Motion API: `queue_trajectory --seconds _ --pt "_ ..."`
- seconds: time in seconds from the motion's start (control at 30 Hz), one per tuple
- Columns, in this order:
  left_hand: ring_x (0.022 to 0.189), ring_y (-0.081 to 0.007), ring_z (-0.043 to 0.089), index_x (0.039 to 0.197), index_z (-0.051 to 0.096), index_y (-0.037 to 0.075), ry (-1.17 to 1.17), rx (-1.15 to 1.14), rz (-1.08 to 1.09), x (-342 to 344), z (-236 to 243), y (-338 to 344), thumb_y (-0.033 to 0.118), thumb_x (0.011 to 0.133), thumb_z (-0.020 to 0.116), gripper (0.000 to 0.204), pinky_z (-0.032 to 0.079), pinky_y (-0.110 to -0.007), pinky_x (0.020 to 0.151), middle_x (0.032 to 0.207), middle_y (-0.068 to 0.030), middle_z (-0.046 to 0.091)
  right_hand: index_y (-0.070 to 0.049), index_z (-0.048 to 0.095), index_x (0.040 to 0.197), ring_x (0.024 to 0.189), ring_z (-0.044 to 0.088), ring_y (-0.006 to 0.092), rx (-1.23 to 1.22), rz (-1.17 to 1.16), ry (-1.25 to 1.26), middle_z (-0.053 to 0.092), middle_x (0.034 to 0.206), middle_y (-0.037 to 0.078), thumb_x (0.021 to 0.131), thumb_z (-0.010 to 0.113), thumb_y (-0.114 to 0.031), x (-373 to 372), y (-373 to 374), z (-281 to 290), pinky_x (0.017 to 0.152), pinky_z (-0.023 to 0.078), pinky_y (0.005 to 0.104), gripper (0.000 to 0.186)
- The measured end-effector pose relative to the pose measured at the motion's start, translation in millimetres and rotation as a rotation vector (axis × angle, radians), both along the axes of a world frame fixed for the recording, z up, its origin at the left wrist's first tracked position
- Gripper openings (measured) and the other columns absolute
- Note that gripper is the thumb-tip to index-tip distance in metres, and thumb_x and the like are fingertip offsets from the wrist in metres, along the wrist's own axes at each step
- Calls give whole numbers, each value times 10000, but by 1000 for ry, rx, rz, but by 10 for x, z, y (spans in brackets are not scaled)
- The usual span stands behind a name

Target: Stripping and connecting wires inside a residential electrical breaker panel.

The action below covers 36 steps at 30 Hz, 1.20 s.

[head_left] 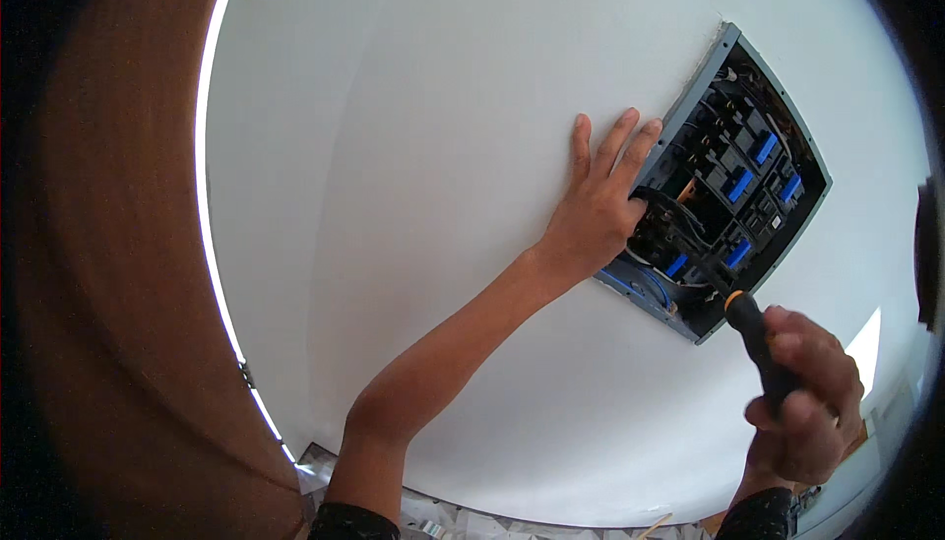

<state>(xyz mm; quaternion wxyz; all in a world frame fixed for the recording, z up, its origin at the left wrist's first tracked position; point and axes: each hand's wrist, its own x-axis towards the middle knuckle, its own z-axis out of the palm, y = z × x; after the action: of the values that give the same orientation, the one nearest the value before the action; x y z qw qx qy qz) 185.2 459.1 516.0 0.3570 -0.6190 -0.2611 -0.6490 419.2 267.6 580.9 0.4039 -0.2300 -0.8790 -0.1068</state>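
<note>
An electrical panel (813,207) with a grey metal frame is set into the white wall, its inside exposed. Inside are black circuit breakers with blue switches (740,186), plus black, white and blue wires. My left hand (596,197) lies at the panel's left edge, fingers spread over the wall and frame. Its thumb reaches inside beside a thick black cable (671,207); whether it presses the cable I cannot tell. My right hand (815,382) is wrapped round a screwdriver (754,335) with a black handle and orange collar. The screwdriver's shaft points into the panel's lower part, where its tip is lost among dark parts.
The white wall (443,146) surrounds the panel. Brown wood (118,245) stands at the far left, with a bright strip of light along its edge. Patterned flooring (472,525) shows along the bottom. A bright patch of light (866,351) falls right of my right hand.
</note>
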Motion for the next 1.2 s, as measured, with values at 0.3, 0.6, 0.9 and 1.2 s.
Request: queue_trajectory --seconds 0.3,0.6,0.9,1.2 --pt "1462 -402 218 596 667 19 7 -19 0 0 -8 -16 -14 726 705 139 53 -691 1147 1542 -204 312 -299 452 1315 1090 641 322 472 69 -510 608 1188 125 870 594 -584 -148 60 171 807 618 434 547" --pt "1462 -401 219 613 674 20 6 18 -27 -4 49 -1 -17 734 698 129 61 -694 1145 1544 -203 309 -134 399 1336 1074 610 429 490 44 -322 537 1185 319 870 726 -225 -155 85 282 796 600 490 576" --pt "1462 -408 216 603 642 -2 9 -22 -17 -10 -10 -23 -2 722 699 132 84 -711 1132 1544 -207 309 -209 519 1305 1184 585 366 573 -158 -225 581 1230 166 936 582 -463 -35 136 136 812 624 429 452" --pt "1463 -410 214 598 654 4 11 -25 34 -31 16 -12 -30 710 696 124 83 -722 1125 1546 -218 303 -295 483 1239 1129 610 329 458 -106 -269 563 1214 128 935 621 -260 -227 -19 139 863 596 480 335"
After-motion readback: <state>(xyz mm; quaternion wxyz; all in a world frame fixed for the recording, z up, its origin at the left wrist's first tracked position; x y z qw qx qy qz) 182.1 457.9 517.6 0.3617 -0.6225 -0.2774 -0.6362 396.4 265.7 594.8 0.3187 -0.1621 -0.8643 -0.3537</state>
